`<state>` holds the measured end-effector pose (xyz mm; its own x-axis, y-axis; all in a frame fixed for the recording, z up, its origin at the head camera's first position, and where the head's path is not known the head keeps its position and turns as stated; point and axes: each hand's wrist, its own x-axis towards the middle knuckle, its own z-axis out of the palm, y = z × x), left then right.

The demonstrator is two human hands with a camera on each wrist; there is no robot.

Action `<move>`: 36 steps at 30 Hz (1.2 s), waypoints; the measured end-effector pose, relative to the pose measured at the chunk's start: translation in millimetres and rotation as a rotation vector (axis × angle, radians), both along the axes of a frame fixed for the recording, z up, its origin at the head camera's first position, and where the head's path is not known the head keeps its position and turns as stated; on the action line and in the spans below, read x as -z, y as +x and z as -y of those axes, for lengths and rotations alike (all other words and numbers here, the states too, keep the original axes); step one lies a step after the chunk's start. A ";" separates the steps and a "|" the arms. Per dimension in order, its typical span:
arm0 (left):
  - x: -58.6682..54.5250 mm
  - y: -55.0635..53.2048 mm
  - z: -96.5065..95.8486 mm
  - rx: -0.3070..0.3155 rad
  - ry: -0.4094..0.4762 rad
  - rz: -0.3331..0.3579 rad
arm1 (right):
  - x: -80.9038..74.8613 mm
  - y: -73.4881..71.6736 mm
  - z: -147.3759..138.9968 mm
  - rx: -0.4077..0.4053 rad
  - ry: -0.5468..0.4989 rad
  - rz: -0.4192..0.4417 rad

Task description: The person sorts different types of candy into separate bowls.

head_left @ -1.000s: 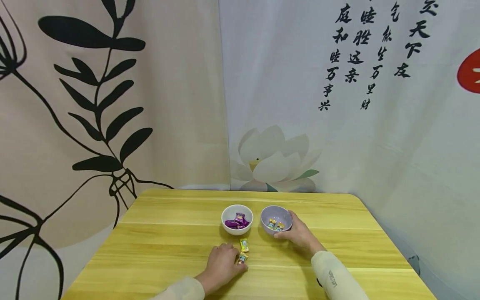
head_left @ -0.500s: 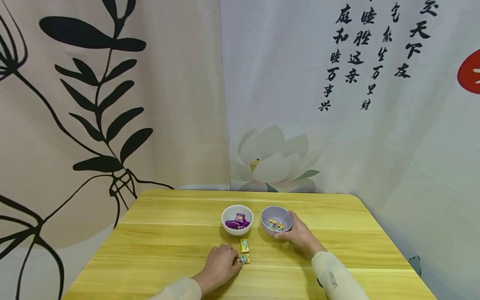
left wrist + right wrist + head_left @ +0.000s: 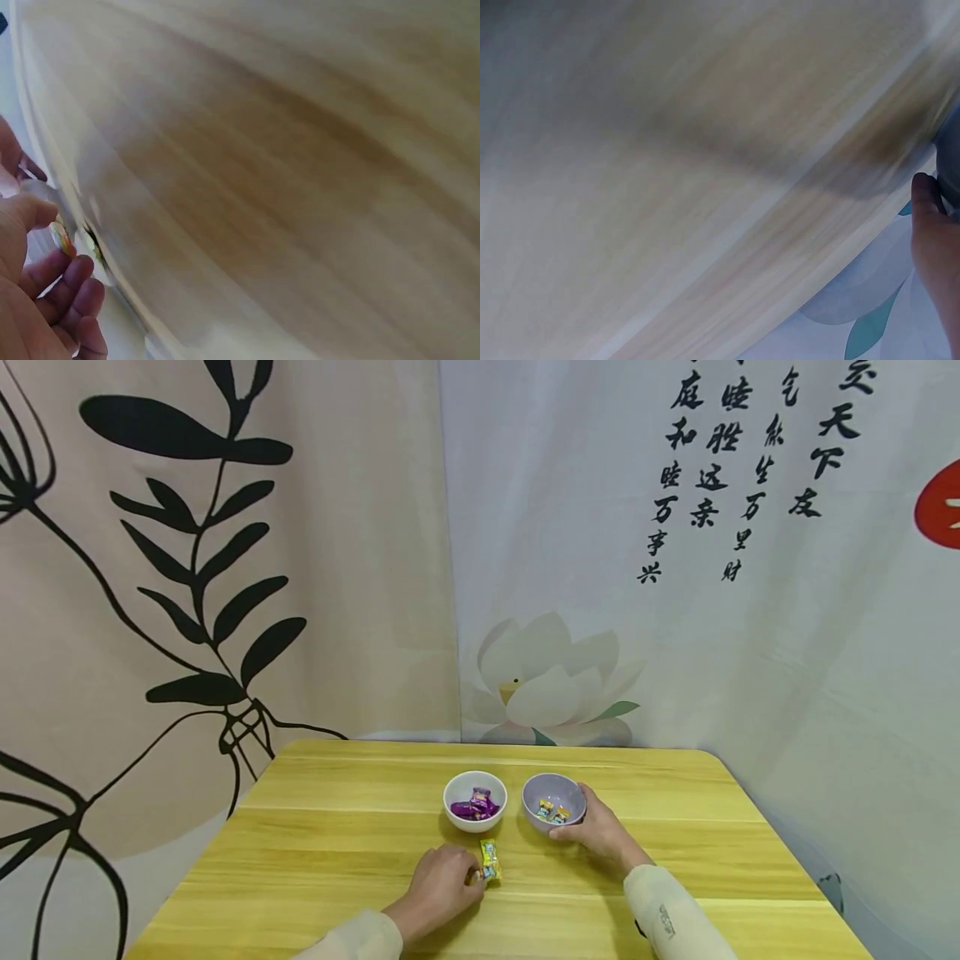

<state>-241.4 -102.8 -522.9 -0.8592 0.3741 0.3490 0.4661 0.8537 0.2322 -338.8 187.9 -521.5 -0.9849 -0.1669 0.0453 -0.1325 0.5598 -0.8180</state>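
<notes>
My left hand (image 3: 441, 889) pinches a small wrapped candy (image 3: 61, 237) between thumb and fingers, low over the table. In the head view that candy is mostly hidden by the fingertips. Right beside them lies another candy in a yellow wrapper (image 3: 490, 855). My right hand (image 3: 600, 831) grips the right side of a light purple bowl (image 3: 531, 822), its thumb along the near wall. Inside that bowl are a few yellow-and-blue wrapped candies (image 3: 559, 815). In the right wrist view, only part of the right hand (image 3: 936, 240) and the dark bowl wall (image 3: 950, 161) show.
Left of the purple bowl stands a white bowl (image 3: 475, 825) with several purple-wrapped candies (image 3: 480, 802). The wooden table (image 3: 337, 835) ends at a printed curtain (image 3: 375, 568) behind both bowls.
The left hand has taken up the nearer candy, which turned sideways under its fingers, and moved it slightly away from the body, beside the yellow one. The right hand and bowl have stayed put.
</notes>
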 end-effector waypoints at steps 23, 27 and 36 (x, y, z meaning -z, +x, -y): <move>-35.7 -29.3 -31.7 0.014 0.057 -0.108 | -1.5 1.5 0.1 0.000 -0.006 -0.019; -40.5 -37.0 -39.6 -0.006 0.058 -0.130 | -2.7 3.6 0.7 -0.012 -0.028 -0.033; -60.2 -56.6 -60.7 -0.055 0.069 -0.095 | -3.2 4.7 0.7 -0.019 -0.063 -0.029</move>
